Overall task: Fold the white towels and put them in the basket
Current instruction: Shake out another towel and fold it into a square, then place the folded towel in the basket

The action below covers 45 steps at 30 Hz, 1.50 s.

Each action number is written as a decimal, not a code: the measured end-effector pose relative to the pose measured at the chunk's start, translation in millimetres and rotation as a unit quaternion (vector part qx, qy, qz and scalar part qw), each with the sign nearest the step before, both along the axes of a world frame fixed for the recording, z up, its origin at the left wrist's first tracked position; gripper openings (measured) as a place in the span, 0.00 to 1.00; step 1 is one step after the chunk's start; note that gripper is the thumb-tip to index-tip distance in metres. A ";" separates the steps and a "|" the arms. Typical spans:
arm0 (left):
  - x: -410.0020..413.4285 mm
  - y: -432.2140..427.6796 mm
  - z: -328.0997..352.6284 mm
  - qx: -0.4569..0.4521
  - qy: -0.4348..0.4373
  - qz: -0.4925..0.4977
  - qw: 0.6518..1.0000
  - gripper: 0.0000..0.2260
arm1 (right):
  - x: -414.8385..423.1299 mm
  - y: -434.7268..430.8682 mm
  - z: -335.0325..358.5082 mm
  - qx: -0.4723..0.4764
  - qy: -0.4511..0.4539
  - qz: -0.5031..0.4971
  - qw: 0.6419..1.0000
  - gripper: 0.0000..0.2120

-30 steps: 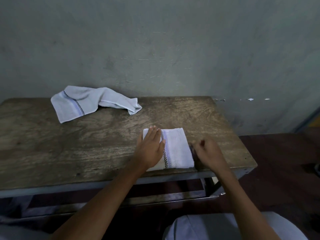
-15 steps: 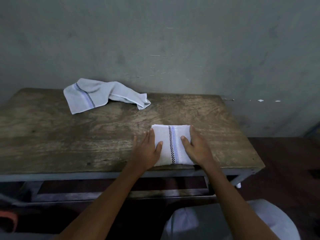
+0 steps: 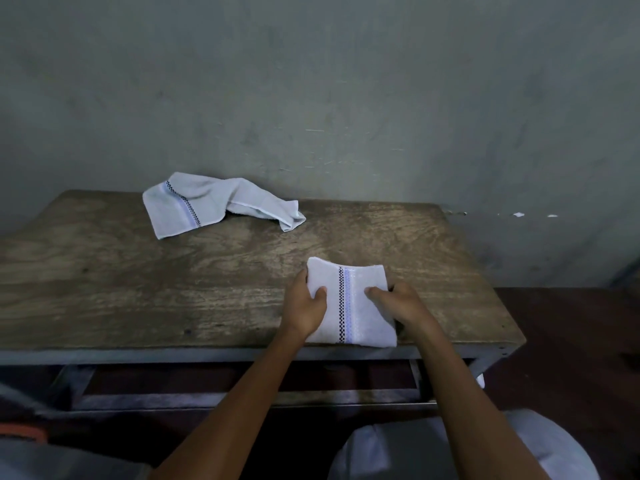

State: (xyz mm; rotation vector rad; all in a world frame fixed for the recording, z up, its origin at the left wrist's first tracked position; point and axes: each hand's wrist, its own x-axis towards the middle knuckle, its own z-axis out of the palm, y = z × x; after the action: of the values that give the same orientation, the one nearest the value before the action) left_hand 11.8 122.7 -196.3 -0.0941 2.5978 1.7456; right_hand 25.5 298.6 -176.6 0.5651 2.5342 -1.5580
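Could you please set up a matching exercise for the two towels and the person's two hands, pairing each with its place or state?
Things:
1. folded towel
2. loose towel
3. left hand
4. right hand

Places or states:
A. grips the right edge of the folded towel
B. lies crumpled near the far edge of the table
C. grips the left edge of the folded towel
D. sits near the front edge of the table, held on both sides

Pairs: 1-D, 2-B, 3-C, 4-A.
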 end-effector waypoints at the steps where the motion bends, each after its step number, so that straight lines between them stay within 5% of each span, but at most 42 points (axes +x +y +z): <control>1: 2.3 -0.6 2.5 0.020 0.006 0.004 1.000 0.16 | 1.1 -2.1 1.1 -0.013 0.002 -0.001 1.000 0.07; 10: 33.6 -77.0 31.6 0.185 0.027 0.150 0.971 0.07 | -0.4 -81.7 22.0 -0.137 0.107 0.031 0.984 0.10; 19: 123.3 -239.3 60.7 0.227 0.057 0.346 0.909 0.09 | 18.3 -270.1 46.7 -0.183 0.099 0.206 0.956 0.14; 29: 254.1 -389.9 10.2 0.363 0.021 0.514 0.777 0.06 | 87.0 -474.4 -4.7 -0.128 -0.006 0.422 0.898 0.17; 36: 282.3 -467.1 -92.4 0.476 -0.017 0.611 0.632 0.10 | 106.7 -579.2 -87.0 -0.050 -0.087 0.513 0.853 0.13; 45: 280.9 -540.8 -225.6 0.489 -0.086 0.669 0.552 0.07 | 95.3 -683.3 -222.9 0.042 -0.166 0.563 0.809 0.12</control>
State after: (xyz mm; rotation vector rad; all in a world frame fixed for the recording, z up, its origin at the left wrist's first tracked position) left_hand 292.7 -418.1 -421.9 -2.3938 0.6393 2.7709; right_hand 120.8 -384.7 -399.5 -0.5694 1.9454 -0.7803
